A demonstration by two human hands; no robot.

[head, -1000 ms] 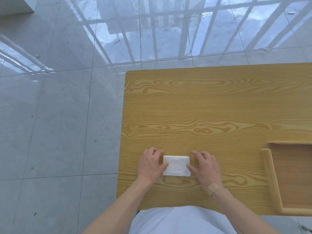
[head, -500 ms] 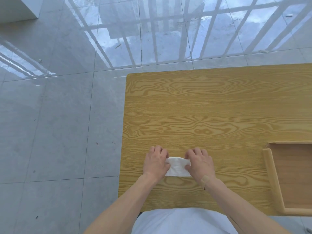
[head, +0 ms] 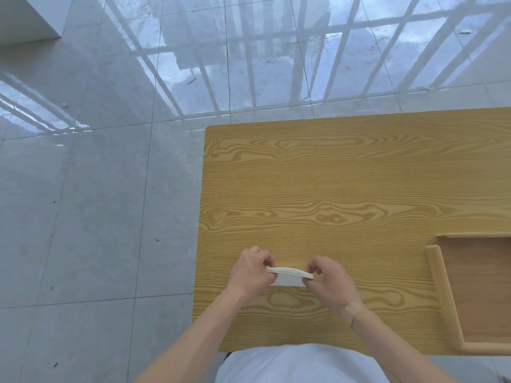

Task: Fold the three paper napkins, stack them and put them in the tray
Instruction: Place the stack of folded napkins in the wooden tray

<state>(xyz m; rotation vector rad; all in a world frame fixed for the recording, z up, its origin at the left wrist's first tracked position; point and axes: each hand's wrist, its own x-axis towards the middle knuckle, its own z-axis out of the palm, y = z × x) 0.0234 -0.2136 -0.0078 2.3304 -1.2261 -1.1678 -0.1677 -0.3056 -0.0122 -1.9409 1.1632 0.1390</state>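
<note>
A white stack of folded paper napkins (head: 289, 277) is held just above the wooden table (head: 331, 189), near its front left part, tilted so its layered far edge shows. My left hand (head: 253, 272) pinches the stack's left end and my right hand (head: 330, 280) pinches its right end. The wooden tray (head: 439, 286) lies at the right, partly cut off by the frame edge, with nothing visible inside it. The stack is well left of the tray.
The table's left edge runs close to my left hand, with glossy grey floor tiles (head: 96, 217) beyond it. A white block (head: 27, 17) stands on the floor at the far left corner.
The stack lay flat on the table with my hands at its sides. Both hands closed on its ends and lifted it, tilting its far edge upward.
</note>
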